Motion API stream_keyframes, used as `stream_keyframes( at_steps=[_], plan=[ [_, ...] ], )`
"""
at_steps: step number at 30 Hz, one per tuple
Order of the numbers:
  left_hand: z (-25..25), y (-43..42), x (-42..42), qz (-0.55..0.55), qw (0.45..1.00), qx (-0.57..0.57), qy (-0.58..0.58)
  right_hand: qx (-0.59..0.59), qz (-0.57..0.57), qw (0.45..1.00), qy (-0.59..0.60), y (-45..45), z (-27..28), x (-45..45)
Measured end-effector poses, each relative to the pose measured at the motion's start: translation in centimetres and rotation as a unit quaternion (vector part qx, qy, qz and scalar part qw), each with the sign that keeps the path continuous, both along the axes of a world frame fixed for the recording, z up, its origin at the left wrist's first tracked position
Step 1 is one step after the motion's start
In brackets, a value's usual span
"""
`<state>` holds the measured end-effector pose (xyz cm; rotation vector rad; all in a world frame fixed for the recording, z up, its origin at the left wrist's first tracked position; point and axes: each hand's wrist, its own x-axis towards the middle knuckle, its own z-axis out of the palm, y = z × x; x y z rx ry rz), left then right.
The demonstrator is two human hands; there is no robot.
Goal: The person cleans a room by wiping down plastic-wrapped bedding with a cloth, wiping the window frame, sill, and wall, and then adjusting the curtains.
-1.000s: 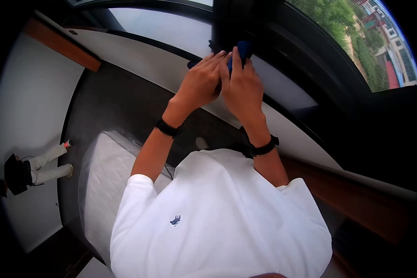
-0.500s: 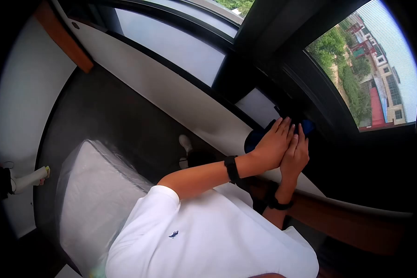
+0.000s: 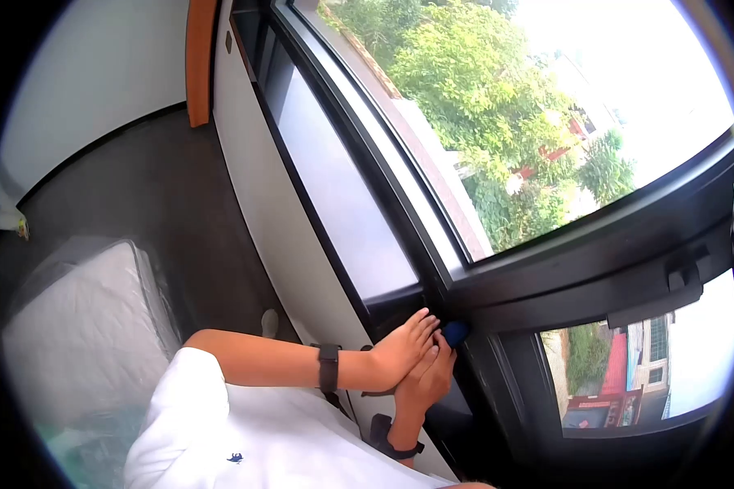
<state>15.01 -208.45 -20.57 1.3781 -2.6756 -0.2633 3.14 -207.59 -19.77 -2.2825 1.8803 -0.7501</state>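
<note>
Dark window frame (image 3: pixel 546 284) sweeping across the right; mattress (image 3: pixel 94 326) at lower left, bagged in clear plastic (image 3: pixel 81 448)! Left hand (image 3: pixel 400 354), fingers stretched, overlaps the right hand (image 3: pixel 424 381), fingers bent; any pinch is hidden. Blue cloth (image 3: pixel 457 332) peeks rightward past those fingertips, beside the frame, long axis unreadable!

Behind the fingers (image 3: pixel 420 325) sit two black wristbands (image 3: pixel 328 368); farther back, a white short-sleeved shirt (image 3: pixel 281 432) with a small dark-blue emblem (image 3: pixel 235 458).
</note>
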Motion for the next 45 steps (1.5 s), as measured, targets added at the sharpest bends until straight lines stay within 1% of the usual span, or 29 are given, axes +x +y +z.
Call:
stream_keyframes(
  at_steps=[2, 3, 4, 6, 7, 9, 10, 11, 12, 14, 16, 18, 20, 22, 24, 26, 28, 30, 31, 32, 34, 35, 36, 38, 40, 41, 43, 44, 45],
  plan=[
    [1.4, -1.0, -0.1, -0.024, 0.997, 0.006, -0.068, 0.013, -0.011, 1.000, -0.015, -0.3, 1.3, 0.8],
    [1.5, -1.8, 0.2, -0.030, 0.997, 0.023, -0.067, 0.014, -0.015, 1.000, -0.006, -0.8, 1.8, 1.3],
    [1.3, -2.3, 0.6, -0.024, 0.999, 0.018, -0.031, 0.019, -0.026, 0.999, 0.003, -1.1, 2.1, 2.0],
    [1.8, -3.6, 1.7, -0.056, 0.998, 0.007, -0.012, 0.029, -0.056, 0.998, -0.018, -2.1, 2.9, 2.7],
    [1.7, -4.6, 1.8, -0.065, 0.998, -0.019, -0.014, 0.033, -0.060, 0.998, -0.017, -3.0, 3.1, 3.0],
    [2.1, -5.9, 2.9, -0.086, 0.996, 0.008, 0.026, 0.041, -0.074, 0.996, -0.034, -4.8, 3.6, 3.4],
    [2.6, -6.5, 3.1, -0.101, 0.994, 0.025, 0.047, 0.039, -0.077, 0.996, -0.021, -5.3, 4.0, 3.3],
    [2.5, -6.9, 3.2, -0.105, 0.992, 0.014, 0.071, 0.038, -0.080, 0.996, -0.008, -5.6, 4.2, 3.3],
    [2.6, -7.3, 3.9, -0.127, 0.990, 0.019, 0.058, 0.042, -0.102, 0.994, -0.021, -6.0, 3.9, 3.8],
    [3.0, -8.2, 4.2, -0.128, 0.990, 0.030, 0.052, 0.020, -0.090, 0.995, -0.023, -6.6, 4.1, 3.9],
    [2.5, -9.2, 4.0, -0.162, 0.985, 0.032, 0.051, 0.032, -0.132, 0.990, -0.032, -7.2, 3.7, 4.0],
    [2.1, -9.8, 4.4, -0.169, 0.984, 0.018, 0.060, 0.003, -0.169, 0.985, -0.042, -7.5, 3.5, 4.5],
    [1.6, -11.0, 5.5, -0.177, 0.981, 0.001, 0.080, -0.015, -0.171, 0.985, -0.031, -8.6, 2.8, 4.4],
    [1.1, -11.1, 6.9, -0.212, 0.970, 0.015, 0.121, -0.016, -0.239, 0.971, -0.022, -8.4, 2.5, 5.2],
    [0.3, -10.9, 8.7, -0.227, 0.964, 0.013, 0.137, -0.027, -0.263, 0.964, -0.026, -8.2, 2.0, 6.1],
    [-0.4, -10.7, 10.9, -0.215, 0.967, 0.004, 0.136, -0.030, -0.327, 0.944, -0.029, -8.2, 1.9, 8.1],
    [-1.8, -10.2, 13.3, -0.214, 0.965, -0.005, 0.152, -0.030, -0.332, 0.942, -0.039, -8.3, 1.2, 10.0],
    [-2.7, -10.3, 16.4, -0.173, 0.970, -0.029, 0.166, -0.041, -0.376, 0.924, 0.050, -9.0, 0.8, 13.2],
    [-3.0, -10.1, 18.2, -0.162, 0.968, -0.030, 0.187, -0.041, -0.392, 0.916, 0.067, -9.1, 0.3, 14.9],
    [-3.5, -9.8, 20.1, -0.161, 0.967, -0.032, 0.193, -0.043, -0.392, 0.916, 0.073, -9.0, -0.3, 16.8],
    [-4.4, -8.8, 24.1, -0.143, 0.979, -0.023, 0.143, -0.037, -0.371, 0.921, 0.114, -8.4, -2.0, 20.7],
    [-5.3, -8.1, 25.6, -0.117, 0.981, -0.053, 0.145, -0.040, -0.366, 0.920, 0.132, -8.2, -2.9, 22.6],
    [-5.6, -7.8, 27.2, -0.118, 0.980, -0.049, 0.151, -0.044, -0.358, 0.922, 0.140, -8.8, -3.2, 24.6],
    [-5.5, -8.6, 30.6, -0.092, 0.979, -0.077, 0.162, -0.019, -0.344, 0.928, 0.144, -9.9, -3.3, 28.5],
    [-6.0, -9.5, 35.9, -0.086, 0.963, -0.005, 0.256, -0.033, -0.301, 0.943, 0.139, -10.6, -4.5, 31.7],
    [-8.3, -9.7, 38.2, -0.075, 0.956, -0.065, 0.277, -0.042, -0.268, 0.955, 0.124, -11.1, -5.2, 33.8],
    [-5.7, -10.2, 44.5, -0.077, 0.966, 0.053, 0.241, -0.063, -0.200, 0.972, 0.107, -11.9, -5.7, 37.7],
    [-4.5, -10.6, 46.2, -0.050, 0.975, 0.054, 0.211, -0.075, -0.171, 0.977, 0.101, -12.3, -5.7, 39.2],
    [-4.9, -11.0, 46.5, 0.008, 0.973, 0.013, 0.232, -0.065, -0.153, 0.982, 0.094, -12.9, -5.4, 40.4]
  ],
)
